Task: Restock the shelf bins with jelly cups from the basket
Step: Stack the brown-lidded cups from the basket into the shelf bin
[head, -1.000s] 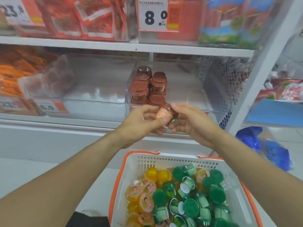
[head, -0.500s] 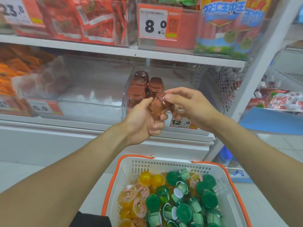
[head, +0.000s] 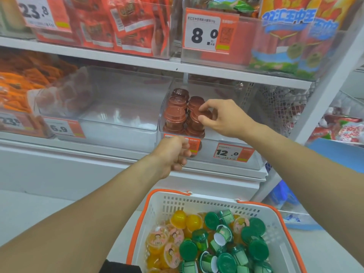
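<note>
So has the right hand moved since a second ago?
Yes. The right hand went up and into the clear bin, carrying a brown cup to the stack.

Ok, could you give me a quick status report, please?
Right hand setting brown jelly cup on bin stack. Left hand fisted, contents unclear. Nothing in the way.

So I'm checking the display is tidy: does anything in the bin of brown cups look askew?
Yes. The brown cup pinched in the right hand sits tilted on the front right stack, not yet flat. The other stacks look upright. The left hand is closed below the bin; what it holds is hidden.
</note>
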Action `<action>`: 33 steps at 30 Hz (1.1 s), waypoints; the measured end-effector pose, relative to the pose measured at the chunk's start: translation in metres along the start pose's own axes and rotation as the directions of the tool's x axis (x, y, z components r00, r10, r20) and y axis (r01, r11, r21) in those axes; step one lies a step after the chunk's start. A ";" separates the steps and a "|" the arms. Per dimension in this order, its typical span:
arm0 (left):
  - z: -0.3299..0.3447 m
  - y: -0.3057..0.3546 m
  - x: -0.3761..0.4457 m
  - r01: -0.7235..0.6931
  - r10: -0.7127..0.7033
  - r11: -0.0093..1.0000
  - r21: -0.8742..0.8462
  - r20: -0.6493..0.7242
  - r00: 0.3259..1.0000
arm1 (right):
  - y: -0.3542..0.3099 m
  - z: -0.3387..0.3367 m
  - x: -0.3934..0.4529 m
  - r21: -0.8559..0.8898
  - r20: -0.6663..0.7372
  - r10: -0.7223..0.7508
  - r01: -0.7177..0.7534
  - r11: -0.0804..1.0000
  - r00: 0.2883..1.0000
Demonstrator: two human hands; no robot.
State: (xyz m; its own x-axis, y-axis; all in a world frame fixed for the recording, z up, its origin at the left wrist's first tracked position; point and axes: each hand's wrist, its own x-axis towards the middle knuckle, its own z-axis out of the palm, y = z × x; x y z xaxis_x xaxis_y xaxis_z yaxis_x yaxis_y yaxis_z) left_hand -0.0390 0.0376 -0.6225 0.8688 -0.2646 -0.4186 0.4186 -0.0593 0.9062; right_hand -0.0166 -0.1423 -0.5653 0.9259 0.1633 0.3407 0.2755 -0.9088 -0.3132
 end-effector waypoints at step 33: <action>0.001 -0.023 0.009 0.075 -0.084 0.972 0.222 0.033 0.996 | 0.010 0.028 -0.095 0.199 -0.583 -0.032 0.180 0.963 0.812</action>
State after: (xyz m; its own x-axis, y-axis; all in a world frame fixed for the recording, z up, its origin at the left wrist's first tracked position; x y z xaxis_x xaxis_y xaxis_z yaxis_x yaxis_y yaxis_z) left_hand -0.0407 0.0357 -0.6469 0.8213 -0.2903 -0.4911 0.4131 -0.2911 0.8629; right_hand -0.0947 -0.1564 -0.6261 0.5926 -0.0621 0.8031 0.4837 -0.7698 -0.4165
